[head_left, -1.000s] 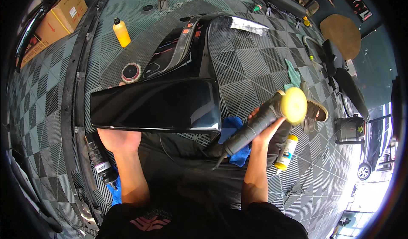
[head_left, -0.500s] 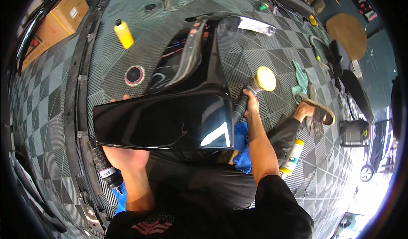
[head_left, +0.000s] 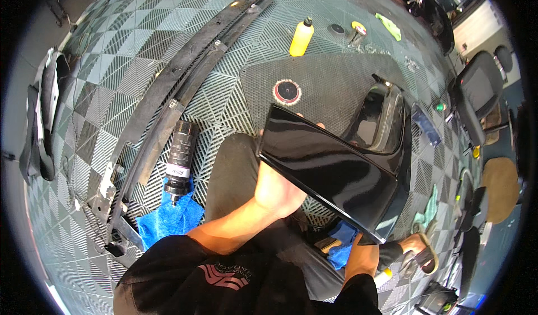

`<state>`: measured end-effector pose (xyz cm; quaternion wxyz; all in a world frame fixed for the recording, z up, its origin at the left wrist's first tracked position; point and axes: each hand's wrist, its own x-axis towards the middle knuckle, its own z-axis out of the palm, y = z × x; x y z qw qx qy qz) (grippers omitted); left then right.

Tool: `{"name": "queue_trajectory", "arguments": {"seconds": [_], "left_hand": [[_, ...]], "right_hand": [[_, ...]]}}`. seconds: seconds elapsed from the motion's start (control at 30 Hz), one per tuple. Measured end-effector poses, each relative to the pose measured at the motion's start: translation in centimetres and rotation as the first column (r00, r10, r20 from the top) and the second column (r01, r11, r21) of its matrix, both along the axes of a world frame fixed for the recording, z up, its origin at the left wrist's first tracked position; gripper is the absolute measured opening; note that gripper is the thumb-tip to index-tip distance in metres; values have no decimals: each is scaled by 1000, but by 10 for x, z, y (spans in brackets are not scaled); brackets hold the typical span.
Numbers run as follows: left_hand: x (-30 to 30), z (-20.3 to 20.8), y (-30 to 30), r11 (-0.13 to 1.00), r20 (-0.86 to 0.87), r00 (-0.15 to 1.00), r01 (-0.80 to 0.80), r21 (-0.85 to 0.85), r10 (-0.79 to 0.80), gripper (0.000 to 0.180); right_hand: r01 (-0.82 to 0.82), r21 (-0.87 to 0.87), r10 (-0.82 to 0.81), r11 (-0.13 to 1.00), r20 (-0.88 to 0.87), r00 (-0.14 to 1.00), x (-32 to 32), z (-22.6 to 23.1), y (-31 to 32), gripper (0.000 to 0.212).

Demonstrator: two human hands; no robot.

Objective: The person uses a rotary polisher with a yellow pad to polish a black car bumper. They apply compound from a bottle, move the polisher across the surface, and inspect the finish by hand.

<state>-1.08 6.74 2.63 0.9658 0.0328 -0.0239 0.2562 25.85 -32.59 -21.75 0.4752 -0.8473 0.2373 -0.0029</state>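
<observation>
My left hand (head_left: 278,193) supports a glossy black car panel (head_left: 330,172) from beneath. Its palm is under the near edge and its fingertips curl past the far edge. The panel tilts down to the right, and a clear lens is set into its far arm. Behind its lower right corner my right hand is hidden; only the right forearm (head_left: 361,259) shows, so I cannot see what those fingers hold. A blue cloth (head_left: 340,246) lies near that forearm, over my lap. A round buffing pad (head_left: 287,92) with a dark backing rests on the mat beyond the panel.
On the left, a black bottle (head_left: 180,158) lies by another blue cloth (head_left: 171,220). Long dark trim strips (head_left: 168,105) run along the floor. A yellow bottle (head_left: 301,37) stands beyond the dark mat (head_left: 330,68). A green cloth (head_left: 429,206) and chairs (head_left: 477,88) are at right.
My view has swung to the left. The panel is now tilted down to the right. My right hand and the polisher it held, visible before, are now hidden behind the panel.
</observation>
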Motion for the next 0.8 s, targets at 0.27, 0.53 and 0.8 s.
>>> {"name": "queue_trajectory", "arguments": {"seconds": [0.27,0.53,0.8], "left_hand": [[6,16,-12,996,110,990,93,0,-93,71],[4,0,-11,982,147,973,185,-44,-176,70],[-12,2,14,948,-107,946,313,61,-306,78]], "right_hand": [[-234,58,217,970,219,951,-79,70,64,70],[-791,606,462,-83,727,508,-245,240,217,106],[-351,933,466,-84,348,814,-250,284,289,83]]}}
